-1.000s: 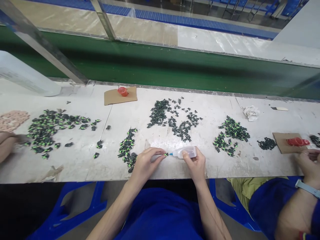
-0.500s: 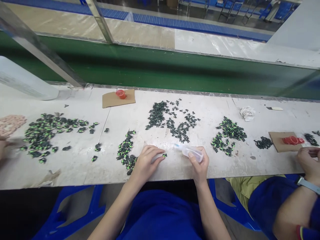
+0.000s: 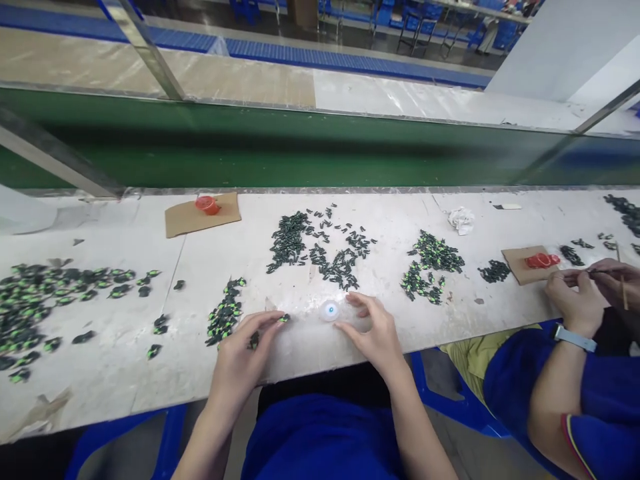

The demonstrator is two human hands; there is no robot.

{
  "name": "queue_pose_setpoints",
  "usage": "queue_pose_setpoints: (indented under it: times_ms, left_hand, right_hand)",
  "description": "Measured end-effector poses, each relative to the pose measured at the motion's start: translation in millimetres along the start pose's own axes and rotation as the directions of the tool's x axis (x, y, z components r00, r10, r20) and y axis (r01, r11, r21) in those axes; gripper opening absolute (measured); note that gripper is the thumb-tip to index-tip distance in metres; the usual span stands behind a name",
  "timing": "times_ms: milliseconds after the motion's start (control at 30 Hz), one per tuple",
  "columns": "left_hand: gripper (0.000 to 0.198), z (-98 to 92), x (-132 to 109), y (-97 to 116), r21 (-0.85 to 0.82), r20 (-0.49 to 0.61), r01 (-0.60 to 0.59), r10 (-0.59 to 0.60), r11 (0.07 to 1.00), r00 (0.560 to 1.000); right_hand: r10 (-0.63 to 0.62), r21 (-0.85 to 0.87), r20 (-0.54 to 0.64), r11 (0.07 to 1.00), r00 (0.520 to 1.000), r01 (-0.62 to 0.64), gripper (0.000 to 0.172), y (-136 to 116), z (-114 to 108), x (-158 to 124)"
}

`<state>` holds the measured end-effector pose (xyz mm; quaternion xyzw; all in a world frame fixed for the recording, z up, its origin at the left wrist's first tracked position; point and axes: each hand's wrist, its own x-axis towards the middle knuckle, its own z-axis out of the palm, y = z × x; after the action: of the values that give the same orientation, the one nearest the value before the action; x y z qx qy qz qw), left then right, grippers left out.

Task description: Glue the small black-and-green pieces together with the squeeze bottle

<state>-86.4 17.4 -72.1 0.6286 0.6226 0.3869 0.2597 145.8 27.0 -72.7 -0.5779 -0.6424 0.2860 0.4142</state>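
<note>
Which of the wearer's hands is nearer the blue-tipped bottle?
Right. The right hand is open just right of the bottle; the left hand is farther off to its left, pinching a small dark piece.

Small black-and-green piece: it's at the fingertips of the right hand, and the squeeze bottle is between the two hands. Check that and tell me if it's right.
One thing is wrong: the head view shows the small black-and-green piece at the fingertips of the left hand, not the right. The squeeze bottle is indeed between the two hands.
</note>
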Motion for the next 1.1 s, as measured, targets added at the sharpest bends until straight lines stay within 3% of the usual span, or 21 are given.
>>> queue_pose_setpoints:
  times_ms: [133,333,433,500,600,733,1000,1100]
  left_hand:
    - [0.023,-2.1,-4.8,5.1,-0.034,-0.041,-0.004,0.002,0.999,0.999]
    - [0.015,-0.3,-15.7,18.8,-0.105,-0.017,-0.035,0.034,0.994,0.999]
    - [0.015,-1.2,-21.4,21.9,-0.125,-0.004,-0.018,0.018,0.992,1.000]
    - [0.015,-0.9,-24.4,22.4,-0.147,-0.003,0.003,-0.003,0.989,1.000]
    - [0.012,0.6,-27.3,25.6,-0.174,0.008,0.037,-0.036,0.984,0.999]
    - [0.011,2.2,-28.0,38.1,-0.204,0.021,-0.004,0.008,0.979,1.000]
    - [0.012,7.2,-24.0,66.6,-0.226,0.026,-0.144,0.153,0.963,0.988]
    - [0.014,8.5,-19.8,74.9,-0.217,0.004,-0.203,0.209,0.955,0.978]
  right_hand:
    - [0.049,-0.203,-0.150,0.976,0.988,-0.079,0.019,5.9,-7.2,8.4]
    - [0.100,-0.329,-0.181,0.931,0.978,-0.156,0.008,8.4,13.6,22.6]
    - [0.078,-0.342,-0.188,0.929,0.979,-0.140,0.014,6.4,14.2,23.0]
    - [0.093,-0.266,-0.203,0.953,0.975,-0.147,0.018,5.4,10.6,21.0]
    - [0.205,0.009,-0.206,0.978,0.957,-0.208,0.016,2.5,3.9,15.1]
    - [0.346,0.279,-0.148,0.913,0.926,-0.297,0.015,-9.8,-3.6,1.7]
    - [0.184,0.245,-0.119,0.958,0.976,-0.151,0.025,-57.8,-12.9,-28.8]
    - [0.230,0.354,-0.108,0.918,0.967,-0.179,0.020,-69.0,-10.9,-37.3]
